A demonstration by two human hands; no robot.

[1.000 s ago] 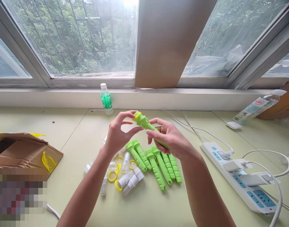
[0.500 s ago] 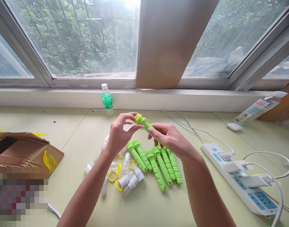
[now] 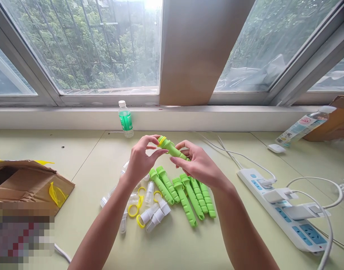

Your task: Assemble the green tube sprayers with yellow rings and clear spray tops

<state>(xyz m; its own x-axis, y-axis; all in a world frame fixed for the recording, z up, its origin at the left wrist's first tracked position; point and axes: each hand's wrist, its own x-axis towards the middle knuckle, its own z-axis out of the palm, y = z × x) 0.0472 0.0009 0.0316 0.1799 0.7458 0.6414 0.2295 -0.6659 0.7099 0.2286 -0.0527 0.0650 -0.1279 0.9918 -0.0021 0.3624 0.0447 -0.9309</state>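
Note:
Above the table I hold a green plastic tube (image 3: pixel 174 150) with a threaded end, tilted with that end up and left. My left hand (image 3: pixel 144 152) pinches its threaded end, where a yellow ring (image 3: pixel 161 141) sits around it. The fingers and thumb of my right hand (image 3: pixel 198 163) are around the tube's lower part, which they partly hide. Below lie several similar green tubes (image 3: pixel 186 200) in two groups. Left of them are loose yellow rings (image 3: pixel 133 210), clear ribbed plastic tubes (image 3: pixel 150 191) and white-collared clear pieces (image 3: pixel 156 217); my left forearm hides some.
An open cardboard box (image 3: pixel 34 180) stands at the left. A white power strip (image 3: pixel 284 213) with plugs and cables runs along the right. Near the window sill are an upright green-labelled bottle (image 3: pixel 126 120) and a leaning bottle (image 3: pixel 304 125), with a small white case (image 3: pixel 276 149) nearby.
My right hand has shifted its hold on the green tube, its thumb now lower and further left. The left hand still pinches the ringed end. The view has moved slightly.

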